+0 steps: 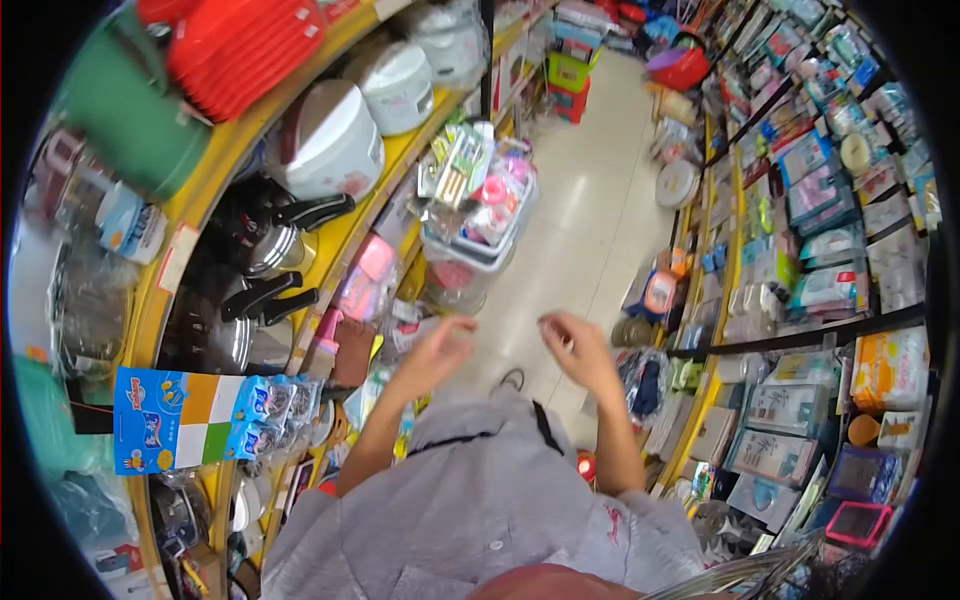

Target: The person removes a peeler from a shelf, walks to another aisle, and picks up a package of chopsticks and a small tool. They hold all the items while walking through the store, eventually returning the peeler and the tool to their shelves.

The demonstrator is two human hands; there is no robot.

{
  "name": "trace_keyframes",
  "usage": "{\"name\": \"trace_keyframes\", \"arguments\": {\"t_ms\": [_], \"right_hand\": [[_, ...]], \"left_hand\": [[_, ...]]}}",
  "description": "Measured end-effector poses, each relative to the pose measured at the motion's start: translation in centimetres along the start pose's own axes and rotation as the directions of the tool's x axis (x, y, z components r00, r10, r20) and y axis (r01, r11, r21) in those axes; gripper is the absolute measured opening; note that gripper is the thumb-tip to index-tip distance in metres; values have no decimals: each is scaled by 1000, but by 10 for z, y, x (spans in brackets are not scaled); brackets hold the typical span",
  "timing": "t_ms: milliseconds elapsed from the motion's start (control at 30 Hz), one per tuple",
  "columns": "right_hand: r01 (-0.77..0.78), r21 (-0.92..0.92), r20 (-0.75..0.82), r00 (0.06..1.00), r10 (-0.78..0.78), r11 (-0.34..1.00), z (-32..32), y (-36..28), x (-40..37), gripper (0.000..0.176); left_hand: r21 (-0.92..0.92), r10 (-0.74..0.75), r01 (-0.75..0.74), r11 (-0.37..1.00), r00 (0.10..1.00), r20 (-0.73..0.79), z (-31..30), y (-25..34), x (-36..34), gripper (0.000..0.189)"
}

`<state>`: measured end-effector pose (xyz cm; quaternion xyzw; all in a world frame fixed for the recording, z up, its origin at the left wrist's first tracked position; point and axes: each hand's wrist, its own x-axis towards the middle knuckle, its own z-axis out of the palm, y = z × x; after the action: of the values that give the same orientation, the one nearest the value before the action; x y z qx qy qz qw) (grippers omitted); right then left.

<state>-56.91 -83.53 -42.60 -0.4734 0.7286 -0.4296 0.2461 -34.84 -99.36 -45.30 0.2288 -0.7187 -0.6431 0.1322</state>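
Note:
Both of my hands are raised in front of my grey shirt, over the aisle floor. My left hand (438, 355) has its fingers apart, a little blurred, with nothing in it; it is nearest to the goods on the left shelf. On the right side, my right hand (578, 350) has curved fingers with a gap between thumb and fingers, and it holds nothing. Beyond my left hand stands a white plastic basket (510, 258) heaped with small packaged goods. It rests on a clear tub (455, 285).
Yellow-edged shelves (385, 165) on the left carry rice cookers (330, 140), black-handled pots (275, 240) and red baskets (240, 55). A blue packaged card (180, 420) hangs at lower left. Packaged goods (780, 410) fill the right shelves. Stacked boxes (570, 75) stand farther down the aisle.

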Motion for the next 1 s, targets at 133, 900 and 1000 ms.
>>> {"name": "trace_keyframes", "arguments": {"t_ms": [133, 900, 1000], "right_hand": [[140, -28, -75, 987, -142, 990, -36, 10, 43, 16], [-570, 232, 301, 813, 499, 789, 100, 285, 434, 52], [-684, 377, 285, 727, 625, 624, 135, 288, 476, 65]], "left_hand": [[-101, -145, 131, 986, 979, -142, -11, -7, 53, 33], [546, -234, 523, 654, 827, -512, -193, -239, 486, 81], [558, -245, 526, 642, 830, -501, -197, -230, 492, 78]]}}
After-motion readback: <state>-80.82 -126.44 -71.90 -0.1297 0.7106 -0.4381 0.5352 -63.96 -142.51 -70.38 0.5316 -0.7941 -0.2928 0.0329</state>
